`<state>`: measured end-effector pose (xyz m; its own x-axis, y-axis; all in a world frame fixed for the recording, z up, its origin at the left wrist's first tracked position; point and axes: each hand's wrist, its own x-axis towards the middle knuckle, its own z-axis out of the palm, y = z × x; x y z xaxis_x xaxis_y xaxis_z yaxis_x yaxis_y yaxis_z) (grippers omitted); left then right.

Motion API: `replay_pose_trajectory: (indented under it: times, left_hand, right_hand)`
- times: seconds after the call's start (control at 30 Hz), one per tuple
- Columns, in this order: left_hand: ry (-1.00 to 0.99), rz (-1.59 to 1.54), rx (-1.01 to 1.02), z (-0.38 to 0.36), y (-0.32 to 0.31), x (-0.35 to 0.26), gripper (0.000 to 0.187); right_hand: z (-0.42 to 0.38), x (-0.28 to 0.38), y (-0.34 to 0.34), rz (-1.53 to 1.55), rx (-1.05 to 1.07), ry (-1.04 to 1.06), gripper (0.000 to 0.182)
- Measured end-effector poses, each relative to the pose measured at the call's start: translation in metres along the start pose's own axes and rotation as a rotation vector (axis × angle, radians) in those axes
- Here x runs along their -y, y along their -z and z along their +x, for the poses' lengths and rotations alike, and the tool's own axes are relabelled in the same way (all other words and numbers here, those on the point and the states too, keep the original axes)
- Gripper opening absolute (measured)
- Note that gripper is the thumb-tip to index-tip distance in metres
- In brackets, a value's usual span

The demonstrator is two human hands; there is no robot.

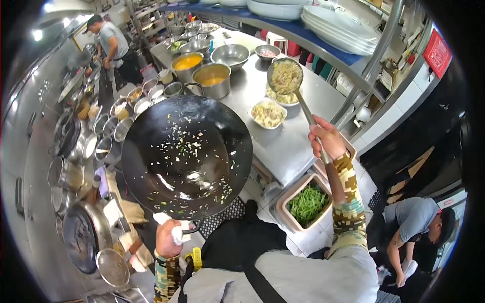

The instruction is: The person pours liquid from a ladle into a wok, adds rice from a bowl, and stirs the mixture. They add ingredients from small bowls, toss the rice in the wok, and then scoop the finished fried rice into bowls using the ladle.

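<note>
My left hand [168,238] is closed round the handle of a large black wok [202,146], with a folded white cloth [181,233] between palm and handle. Scattered rice grains and green bits cling to the wok's oily inside. In my right hand [327,137] is a long-handled ladle [306,107], gripped by its shaft. Fried rice [286,77] heaps the ladle's bowl, which is over the steel counter [273,151]. Partly hidden beneath it is a white dish of rice [281,97]. A second square dish of rice [268,113] stands beside that one on the counter.
Two pots of orange liquid [212,81] and several metal bowls [230,55] line the counter. A tub of green vegetables [307,206] is below its near end. Plates [338,30] fill the shelf above. One co-worker [112,43] stands far left; another [411,227] bends at lower right.
</note>
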<state>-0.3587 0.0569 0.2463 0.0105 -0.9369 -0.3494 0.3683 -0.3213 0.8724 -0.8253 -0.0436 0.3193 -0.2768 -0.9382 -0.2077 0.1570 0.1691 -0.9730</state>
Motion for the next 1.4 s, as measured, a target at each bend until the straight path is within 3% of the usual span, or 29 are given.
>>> replay_pose_trajectory:
  times: [0.07,0.13,0.23,0.33,0.43,0.5,0.63,0.73,0.8,0.83,0.87,0.9,1.0,1.03,1.13,1.17,1.3,1.4]
  left_hand:
    - [0.127,-0.184,-0.042,0.023,-0.036,-0.032,0.015]
    - [-0.017,-0.049,-0.081,0.042,-0.051,-0.035,0.014]
    - [0.084,-0.112,-0.147,0.062,-0.083,-0.059,0.013]
    - [0.129,-0.062,-0.169,0.082,-0.099,-0.068,0.013]
    - [-0.08,0.216,-0.125,0.107,-0.11,-0.068,0.014]
    - [-0.076,0.225,-0.098,0.125,-0.125,-0.072,0.014]
    - [-0.086,0.186,-0.04,0.163,-0.149,-0.08,0.014]
    - [-0.075,0.144,0.034,0.192,-0.161,-0.088,0.013]
    - [-0.012,0.135,0.075,0.218,-0.158,-0.091,0.013]
    - [0.146,-0.077,0.09,0.23,-0.163,-0.101,0.012]
    - [0.139,-0.076,0.112,0.241,-0.16,-0.104,0.012]
    - [0.13,-0.074,0.139,0.256,-0.158,-0.107,0.012]
    - [0.121,-0.04,0.212,0.304,-0.15,-0.117,0.013]
    - [0.139,-0.022,0.229,0.318,-0.151,-0.123,0.013]
    - [0.12,0.078,0.282,0.349,-0.158,-0.135,0.013]
    - [0.138,0.058,0.31,0.365,-0.158,-0.136,0.012]
    - [0.1,0.053,0.378,0.385,-0.155,-0.135,0.012]
    - [0.086,0.063,0.355,0.397,-0.183,-0.136,0.01]
  right_hand:
    - [0.063,-0.002,0.018,-0.014,-0.059,0.044,0.06]
    - [0.113,-0.03,0.033,-0.06,-0.103,0.037,0.062]
    - [0.172,-0.061,0.052,-0.123,-0.132,-0.042,0.062]
    - [0.177,-0.066,0.051,-0.142,-0.159,-0.05,0.057]
    - [0.176,-0.049,0.052,-0.26,-0.165,0.0,0.054]
    - [0.185,-0.051,0.056,-0.384,-0.168,0.072,0.054]
    - [0.194,-0.05,0.054,-0.487,-0.235,0.01,0.058]
    - [0.19,-0.038,0.043,-0.589,-0.226,-0.006,0.057]
    - [0.206,-0.071,0.049,-0.708,-0.271,0.146,0.058]
    - [0.209,-0.078,0.048,-0.752,-0.287,0.194,0.058]
    - [0.208,-0.079,0.043,-0.798,-0.302,0.239,0.059]
    - [0.208,-0.077,0.036,-0.776,-0.311,0.154,0.06]
    - [0.206,-0.08,0.015,-0.926,-0.382,0.22,0.062]
    - [0.203,-0.078,0.008,-0.944,-0.388,0.123,0.06]
    - [0.202,-0.106,0.002,-0.993,-0.383,0.09,0.063]
    - [0.206,-0.125,0.002,-0.957,-0.399,0.327,0.067]
    - [0.186,-0.152,-0.019,-0.921,-0.558,0.321,0.064]
    - [0.195,-0.131,-0.033,-0.937,-0.606,0.503,0.059]
